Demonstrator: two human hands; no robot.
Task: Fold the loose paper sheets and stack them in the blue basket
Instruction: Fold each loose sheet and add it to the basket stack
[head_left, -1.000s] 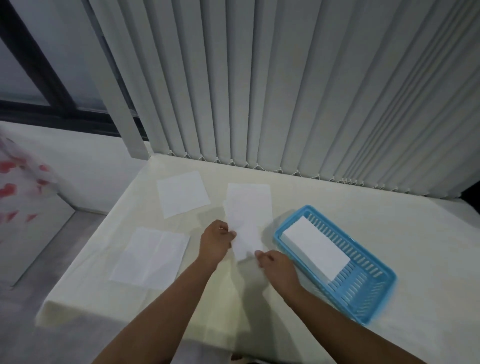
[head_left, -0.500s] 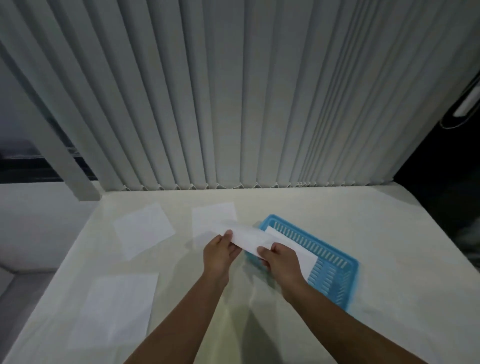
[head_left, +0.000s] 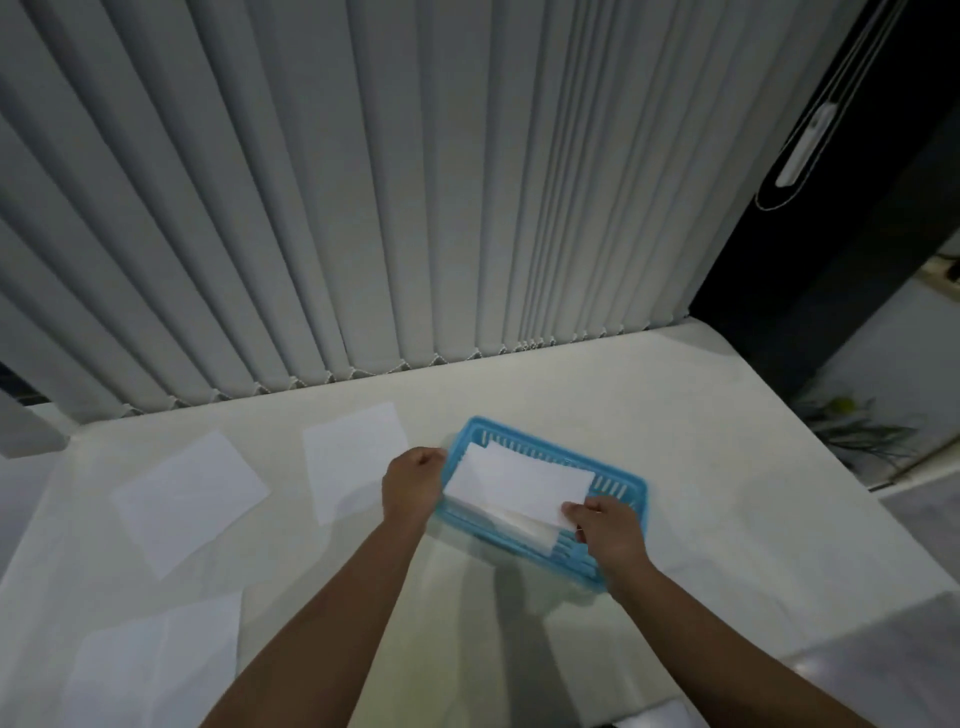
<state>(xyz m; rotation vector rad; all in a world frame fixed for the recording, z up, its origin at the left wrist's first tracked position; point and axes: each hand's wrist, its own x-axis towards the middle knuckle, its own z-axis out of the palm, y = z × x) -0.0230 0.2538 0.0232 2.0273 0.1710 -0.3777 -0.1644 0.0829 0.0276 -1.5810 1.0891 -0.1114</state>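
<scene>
Pale table (head_left: 649, 415) spread beneath both hands; grey vertical blinds (head_left: 363, 182) hanging beyond them; white cord pull (head_left: 802, 145) against dark wall, far up right of right hand.

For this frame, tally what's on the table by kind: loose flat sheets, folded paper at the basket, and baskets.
Loose flat sheets on the table: 3, far left, middle, near left
Folded paper at the basket: at least 2, one held in both hands, one lying beneath it
Blue basket: 1
Total: 6
</scene>
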